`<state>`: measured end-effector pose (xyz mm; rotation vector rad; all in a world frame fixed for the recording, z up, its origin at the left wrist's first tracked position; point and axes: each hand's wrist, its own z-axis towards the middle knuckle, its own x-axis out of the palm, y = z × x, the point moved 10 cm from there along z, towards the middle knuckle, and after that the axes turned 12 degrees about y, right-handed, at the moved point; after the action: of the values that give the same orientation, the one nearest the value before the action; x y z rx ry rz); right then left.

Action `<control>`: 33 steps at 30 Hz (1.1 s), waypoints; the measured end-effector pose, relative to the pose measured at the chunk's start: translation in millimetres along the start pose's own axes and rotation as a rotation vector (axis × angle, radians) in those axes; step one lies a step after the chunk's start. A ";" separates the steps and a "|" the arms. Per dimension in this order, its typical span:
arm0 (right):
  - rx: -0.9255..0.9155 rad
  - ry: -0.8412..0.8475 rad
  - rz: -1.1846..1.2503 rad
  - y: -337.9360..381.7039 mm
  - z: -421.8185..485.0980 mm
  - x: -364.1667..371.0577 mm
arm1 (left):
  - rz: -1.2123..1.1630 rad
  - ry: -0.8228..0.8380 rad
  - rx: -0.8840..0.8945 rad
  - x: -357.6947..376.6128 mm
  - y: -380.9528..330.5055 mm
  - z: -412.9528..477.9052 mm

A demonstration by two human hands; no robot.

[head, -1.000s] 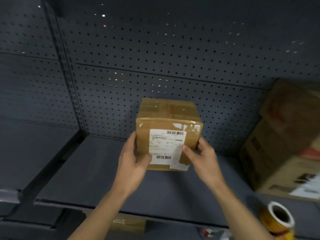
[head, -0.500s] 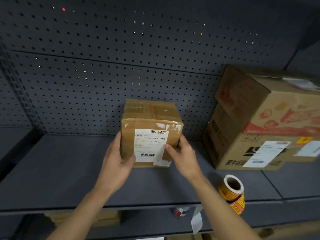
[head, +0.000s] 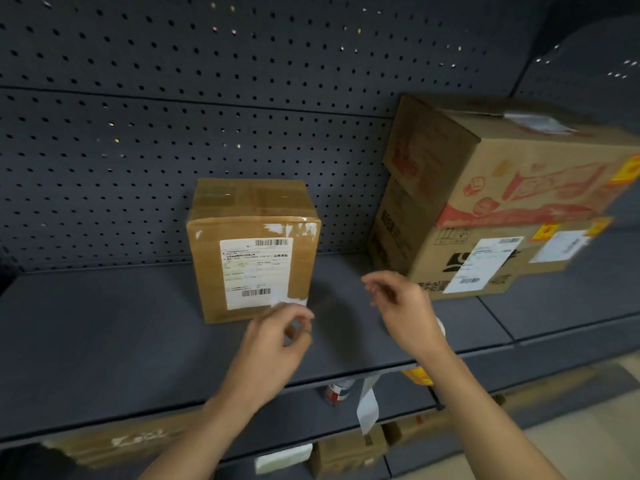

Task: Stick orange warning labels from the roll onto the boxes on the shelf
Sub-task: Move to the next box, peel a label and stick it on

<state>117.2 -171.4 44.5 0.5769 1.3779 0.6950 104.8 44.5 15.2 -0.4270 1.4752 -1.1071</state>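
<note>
**Hovering empty-handed at the shelf [head: 104,334]**

The small taped box [head: 252,258] stands upright on the shelf, shipping label [head: 256,271] facing out. The left hand [head: 273,348] hangs just before its lower right corner, fingers loosely curled, holding nothing. The right hand [head: 405,306], also loose and empty, is between that box and two stacked cartons [head: 485,202]. The label roll [head: 440,326] is mostly hidden behind the right wrist, and an orange label [head: 417,375] overhangs the shelf edge.

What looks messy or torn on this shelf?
A white paper strip dangles over the shelf's front edge, hanging loose below it. The small box's shipping label looks ragged and wrinkled at its lower right corner.
</note>
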 end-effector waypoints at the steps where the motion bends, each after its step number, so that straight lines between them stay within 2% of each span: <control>1: 0.022 -0.011 -0.025 -9.1 -6.8 -9.2 | 0.005 0.058 0.025 18.2 -7.4 4.2; 5: 0.061 -0.047 -0.133 -37.9 -35.4 -40.2 | 0.004 0.261 0.102 89.1 -33.7 16.0; 8: 0.084 0.083 -0.263 -59.6 -54.3 -40.4 | 0.015 0.341 0.119 125.7 -47.1 22.3; 12: 0.199 0.309 -0.556 -92.5 -78.6 -24.1 | 0.018 0.334 0.122 144.0 -53.2 32.4; 14: 0.215 0.315 -0.661 -100.3 -85.4 -21.9 | 0.010 0.332 0.111 147.1 -53.5 36.2; 24: 0.156 0.317 -0.857 -114.2 -83.9 -17.1 | -0.007 0.337 0.069 152.8 -52.3 47.2; 28: 0.083 0.402 -0.749 -114.3 -78.9 -16.0 | -0.016 0.372 0.068 155.7 -50.6 47.4; 33: 0.220 0.487 -0.216 -100.5 -72.8 -36.8 | -0.076 0.553 0.061 173.9 -48.8 45.2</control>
<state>53.5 -268.7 -12.3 0.4347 1.9574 0.5286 86.8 -133.2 -37.4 -0.1344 1.9079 -1.3987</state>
